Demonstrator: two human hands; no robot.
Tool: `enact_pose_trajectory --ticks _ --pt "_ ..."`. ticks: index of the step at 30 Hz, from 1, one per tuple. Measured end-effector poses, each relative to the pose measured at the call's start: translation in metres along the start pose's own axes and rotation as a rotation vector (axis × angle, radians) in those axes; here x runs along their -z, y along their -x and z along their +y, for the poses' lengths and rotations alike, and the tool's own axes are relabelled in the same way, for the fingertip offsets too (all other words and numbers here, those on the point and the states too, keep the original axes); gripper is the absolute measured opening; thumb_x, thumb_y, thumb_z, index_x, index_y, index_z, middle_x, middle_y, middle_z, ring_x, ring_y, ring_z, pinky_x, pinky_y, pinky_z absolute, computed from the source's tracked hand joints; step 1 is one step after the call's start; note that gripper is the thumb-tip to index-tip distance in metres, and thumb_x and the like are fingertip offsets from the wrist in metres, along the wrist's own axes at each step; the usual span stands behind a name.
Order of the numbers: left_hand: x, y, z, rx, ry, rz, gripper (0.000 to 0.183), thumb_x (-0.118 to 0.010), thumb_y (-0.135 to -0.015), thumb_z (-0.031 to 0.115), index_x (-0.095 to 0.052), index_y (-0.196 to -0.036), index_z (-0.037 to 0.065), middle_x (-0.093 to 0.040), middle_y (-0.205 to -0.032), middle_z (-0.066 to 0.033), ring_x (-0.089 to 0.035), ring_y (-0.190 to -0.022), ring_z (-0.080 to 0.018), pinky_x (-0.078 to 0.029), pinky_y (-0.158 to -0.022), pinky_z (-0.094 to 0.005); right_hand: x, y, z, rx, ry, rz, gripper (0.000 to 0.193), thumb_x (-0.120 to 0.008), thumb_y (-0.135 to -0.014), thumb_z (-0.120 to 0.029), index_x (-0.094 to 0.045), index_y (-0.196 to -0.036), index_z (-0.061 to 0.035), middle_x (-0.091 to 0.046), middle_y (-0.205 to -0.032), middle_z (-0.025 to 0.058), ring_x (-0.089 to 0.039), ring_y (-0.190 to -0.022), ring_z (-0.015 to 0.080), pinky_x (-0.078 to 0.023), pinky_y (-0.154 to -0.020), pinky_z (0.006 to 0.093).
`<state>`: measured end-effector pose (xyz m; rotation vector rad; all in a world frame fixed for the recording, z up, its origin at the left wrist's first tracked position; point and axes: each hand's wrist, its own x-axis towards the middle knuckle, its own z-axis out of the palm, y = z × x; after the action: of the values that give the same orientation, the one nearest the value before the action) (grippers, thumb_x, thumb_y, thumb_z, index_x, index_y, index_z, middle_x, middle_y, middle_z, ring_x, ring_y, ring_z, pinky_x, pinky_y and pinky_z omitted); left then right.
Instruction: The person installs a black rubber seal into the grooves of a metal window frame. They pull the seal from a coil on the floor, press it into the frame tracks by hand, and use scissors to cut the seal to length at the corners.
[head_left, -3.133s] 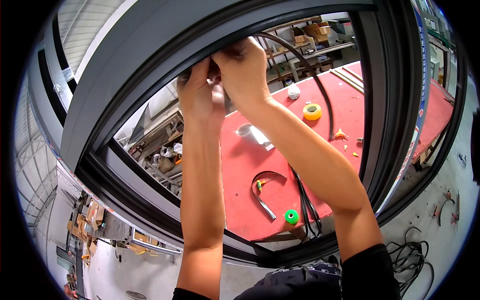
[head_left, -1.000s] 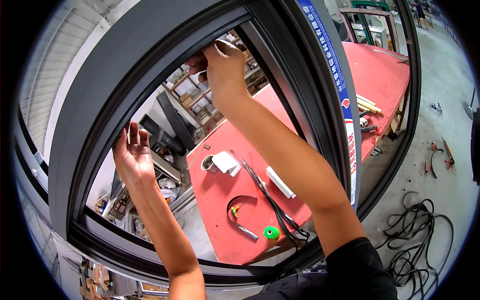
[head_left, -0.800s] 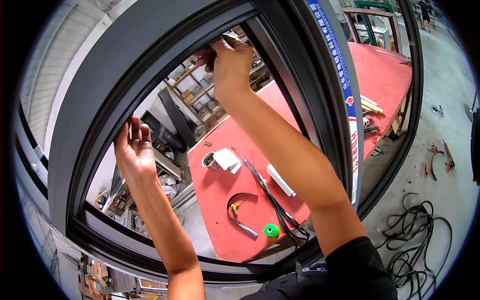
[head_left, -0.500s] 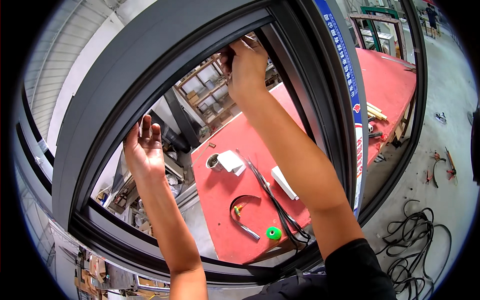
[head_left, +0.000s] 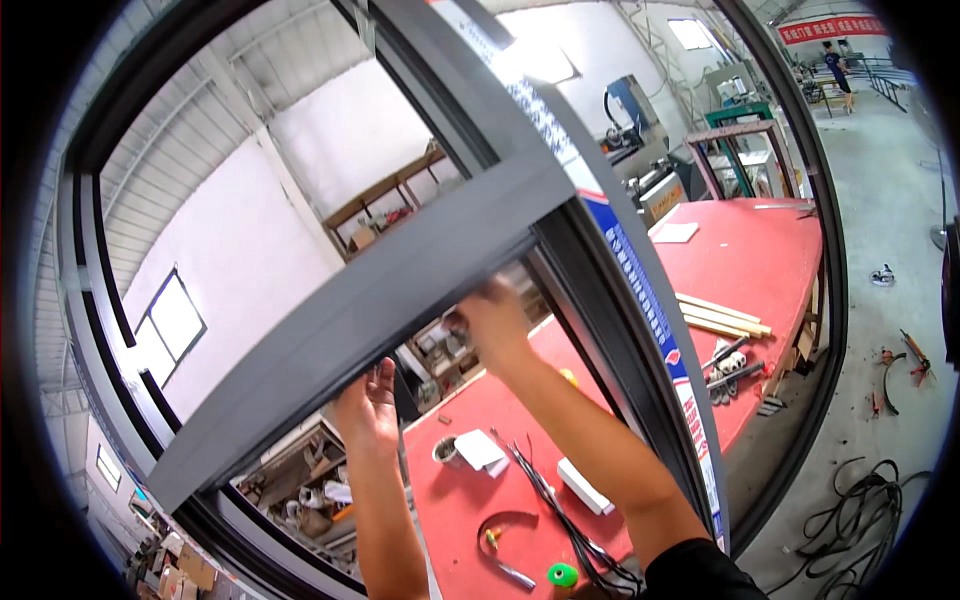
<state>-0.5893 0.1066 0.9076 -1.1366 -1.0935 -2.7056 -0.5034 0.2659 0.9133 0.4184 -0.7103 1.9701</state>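
Note:
A grey window frame stands in front of me, its thick crossbar running slantwise from lower left to upper right. Under the crossbar's lower edge my left hand is raised, palm partly showing and fingers stretched upward against or just behind the bar. Further right along the same edge is my right hand, close to the corner with the upright. Motion smears its fingers, so what they do there is hidden. Both forearms reach up across the opening below the crossbar.
Beyond the frame, a red-topped table carries a cup, a white box, black strips, a green spool and wooden sticks. Black cable lies coiled on the floor at right. A person stands far off.
My view has tilted upward, so the crossbar and both hands sit lower in it. My right hand has become blurred, while both hands stay at the crossbar's lower edge.

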Motion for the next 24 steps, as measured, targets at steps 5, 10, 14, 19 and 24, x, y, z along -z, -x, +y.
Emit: enact_pose_trajectory --ticks 5,10,14,19,24 --pt "-0.025 -0.009 -0.021 0.010 0.084 -0.132 0.019 -0.069 -0.080 0.003 -0.064 -0.099 0.007 -0.066 -0.092 -0.0050 -0.062 -0.083 -0.0172 -0.053 -0.078 -0.0336 0.011 -0.010 0.002 0.020 0.060 -0.068 0.005 -0.055 -0.081 0.004 -0.055 -0.077 0.0004 -0.055 -0.064 0.0039 -0.054 -0.055 0.0113 -0.042 -0.045 0.0245" --pt "-0.032 -0.007 -0.023 0.030 0.038 -0.097 0.021 -0.065 -0.082 0.001 -0.063 -0.103 0.005 -0.065 -0.097 -0.0080 -0.063 -0.088 -0.0189 -0.053 -0.079 -0.0329 -0.003 0.002 0.017 0.003 -0.047 -0.042 0.012 -0.063 -0.084 -0.009 -0.060 -0.084 0.0030 -0.061 -0.070 0.0053 -0.057 -0.058 0.0113 -0.046 -0.048 0.0249" --pt "-0.033 -0.013 -0.030 -0.037 0.004 -0.073 0.021 -0.062 -0.084 0.000 -0.063 -0.105 0.002 -0.066 -0.097 -0.0101 -0.064 -0.088 -0.0192 -0.054 -0.074 -0.0284 0.009 -0.008 0.025 -0.018 0.058 -0.128 0.012 -0.063 -0.084 -0.006 -0.058 -0.091 0.0020 -0.062 -0.077 0.0046 -0.060 -0.068 0.0113 -0.051 -0.054 0.0244" --pt "-0.035 -0.013 -0.029 -0.100 0.012 -0.043 0.016 -0.060 -0.085 -0.001 -0.064 -0.100 0.001 -0.067 -0.090 -0.0100 -0.064 -0.081 -0.0187 -0.052 -0.068 -0.0258 -0.009 0.011 0.026 0.011 -0.065 -0.124 0.008 -0.061 -0.083 0.001 -0.057 -0.089 0.0014 -0.062 -0.075 0.0042 -0.060 -0.065 0.0115 -0.051 -0.054 0.0256" --pt "-0.041 -0.013 -0.031 -0.062 0.017 -0.102 0.014 -0.059 -0.085 -0.001 -0.064 -0.099 0.001 -0.065 -0.090 -0.0086 -0.061 -0.079 -0.0179 -0.050 -0.070 -0.0278 -0.004 0.003 0.025 0.044 -0.009 -0.149 0.008 -0.059 -0.081 0.004 -0.055 -0.088 0.0015 -0.060 -0.071 0.0030 -0.058 -0.064 0.0100 -0.049 -0.054 0.0251"
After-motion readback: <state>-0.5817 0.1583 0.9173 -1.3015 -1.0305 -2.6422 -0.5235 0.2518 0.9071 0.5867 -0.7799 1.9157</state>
